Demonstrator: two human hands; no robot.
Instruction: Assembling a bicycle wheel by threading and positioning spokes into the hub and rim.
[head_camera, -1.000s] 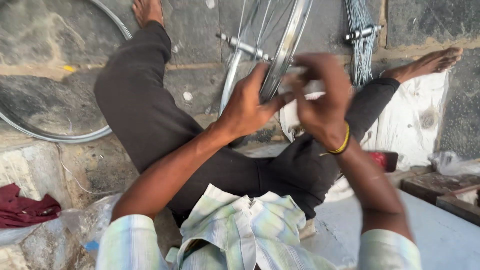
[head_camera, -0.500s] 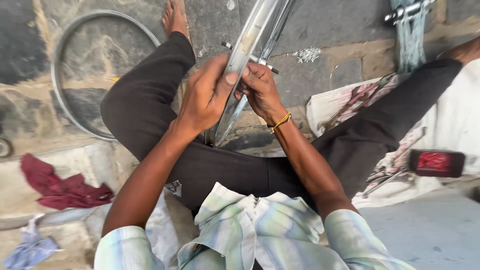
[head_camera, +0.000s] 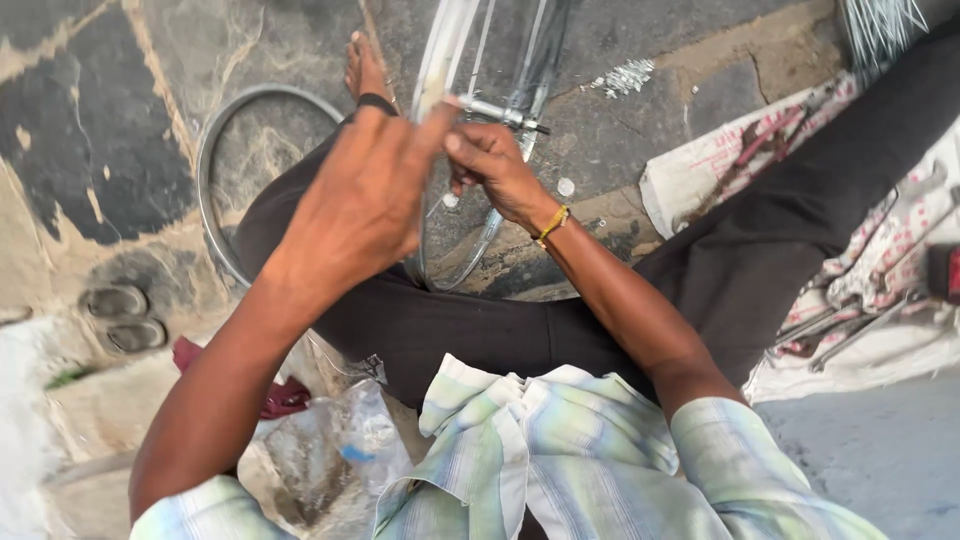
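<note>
your left hand (head_camera: 365, 195) – fingers closed on wheel rim (head_camera: 437, 75) at 12 o'clock | right hand (head_camera: 492, 165) – pinching hub axle (head_camera: 497, 112) | spare rim (head_camera: 215, 170) at 9 o'clock

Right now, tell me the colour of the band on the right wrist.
Yellow; the wrist band on the right hand shows best in the head view.

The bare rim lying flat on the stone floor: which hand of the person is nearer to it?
Left. The left hand is raised at the wheel, close beside the bare rim in the picture. The right hand is on the wheel's other side, near the axle.
</note>
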